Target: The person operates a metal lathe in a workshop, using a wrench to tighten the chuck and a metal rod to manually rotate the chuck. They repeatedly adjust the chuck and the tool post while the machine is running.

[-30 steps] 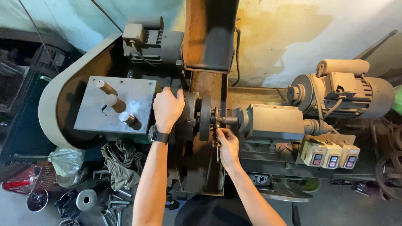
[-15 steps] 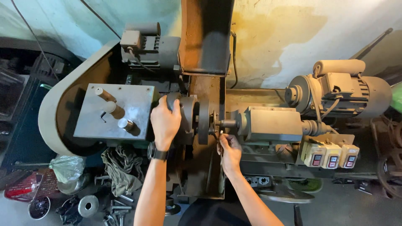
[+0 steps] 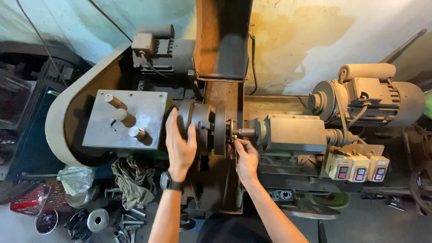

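A grey metalworking machine fills the head view. My left hand [image 3: 180, 143], with a dark watch on the wrist, is wrapped around the round chuck [image 3: 198, 118] at the machine's middle. My right hand [image 3: 245, 158] pinches a small workpiece [image 3: 233, 133] held against the dark disc [image 3: 220, 130] beside the chuck. A short spindle [image 3: 246, 132] from the grey housing [image 3: 294, 132] points at that disc.
A grey plate with three pegs [image 3: 123, 119] sits left of the chuck. An electric motor [image 3: 378, 96] stands at right, above three switch boxes [image 3: 357, 165]. Rags [image 3: 132, 180], loose metal parts [image 3: 98, 219] and a plastic bag [image 3: 76, 179] lie below left.
My left hand has slid lower on the chuck, turning round it. My right hand stays by the disc. The camera has dipped slightly.
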